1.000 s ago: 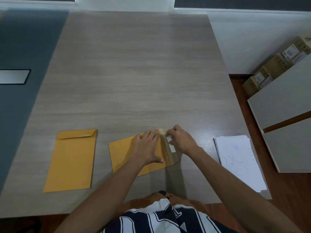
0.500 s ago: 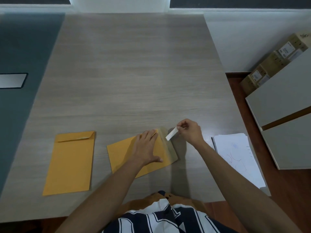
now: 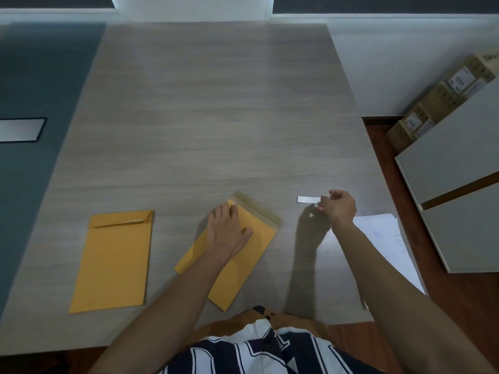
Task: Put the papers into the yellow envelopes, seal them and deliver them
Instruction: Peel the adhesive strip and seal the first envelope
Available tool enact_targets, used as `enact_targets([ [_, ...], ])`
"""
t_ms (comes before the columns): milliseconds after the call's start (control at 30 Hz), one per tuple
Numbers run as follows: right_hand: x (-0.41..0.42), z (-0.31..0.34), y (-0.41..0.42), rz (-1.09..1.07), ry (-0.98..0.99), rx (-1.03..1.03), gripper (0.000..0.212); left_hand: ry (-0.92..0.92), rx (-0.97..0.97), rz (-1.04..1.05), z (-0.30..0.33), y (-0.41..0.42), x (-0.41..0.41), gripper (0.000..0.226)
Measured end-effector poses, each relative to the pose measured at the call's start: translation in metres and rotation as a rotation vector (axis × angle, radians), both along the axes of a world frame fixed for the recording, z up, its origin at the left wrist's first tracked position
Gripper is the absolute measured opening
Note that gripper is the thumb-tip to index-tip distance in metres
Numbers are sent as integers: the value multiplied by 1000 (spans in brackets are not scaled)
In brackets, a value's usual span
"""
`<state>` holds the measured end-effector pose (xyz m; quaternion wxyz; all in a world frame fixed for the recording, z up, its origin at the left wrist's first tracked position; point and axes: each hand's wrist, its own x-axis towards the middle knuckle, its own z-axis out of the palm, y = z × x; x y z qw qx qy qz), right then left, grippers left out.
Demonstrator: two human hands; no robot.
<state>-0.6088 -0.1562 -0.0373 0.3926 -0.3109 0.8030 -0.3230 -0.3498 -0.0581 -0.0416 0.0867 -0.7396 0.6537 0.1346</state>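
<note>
A yellow envelope [image 3: 243,255] lies tilted on the table in front of me, its flap open at the far end with the bare adhesive band showing. My left hand [image 3: 229,228] presses flat on its upper part. My right hand [image 3: 339,206] is off to the right of it and pinches one end of a white peel-off strip [image 3: 307,199], held just above the table. A second yellow envelope [image 3: 114,259] lies flat to the left with its flap folded down. A stack of white papers [image 3: 388,238] sits at the table's right edge, partly behind my right arm.
The grey wood-grain table [image 3: 216,117] stretches far ahead. To the right stand a grey cabinet [image 3: 456,168] and cardboard boxes [image 3: 442,101] on a red-brown floor. A dark blue-grey surface [image 3: 32,85] borders the table on the left.
My right hand has peeled the white strip off the envelope's flap and carried it away to the right. The envelope has turned more upright under my left hand.
</note>
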Motion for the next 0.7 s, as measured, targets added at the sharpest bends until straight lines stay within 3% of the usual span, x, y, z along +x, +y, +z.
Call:
enact_targets([
  [100, 13, 8, 11, 188, 224, -103, 41, 20, 0, 14, 4, 0, 0, 75],
  [200, 39, 7, 24, 498, 268, -228, 50, 15, 6, 16, 5, 1, 2, 74],
  [300, 67, 6, 33, 876, 409, -151, 71, 20, -4, 16, 6, 3, 4, 73],
  [367, 81, 6, 39, 1018, 489, -148, 80, 47, -15, 16, 4, 5, 7, 75],
  [567, 100, 6, 52, 1107, 641, -209, 72, 181, -143, 81, -4, 19, 25, 75],
  [700, 104, 3, 70, 1165, 678, -262, 59, 216, -250, 52, -9, 26, 34, 90],
])
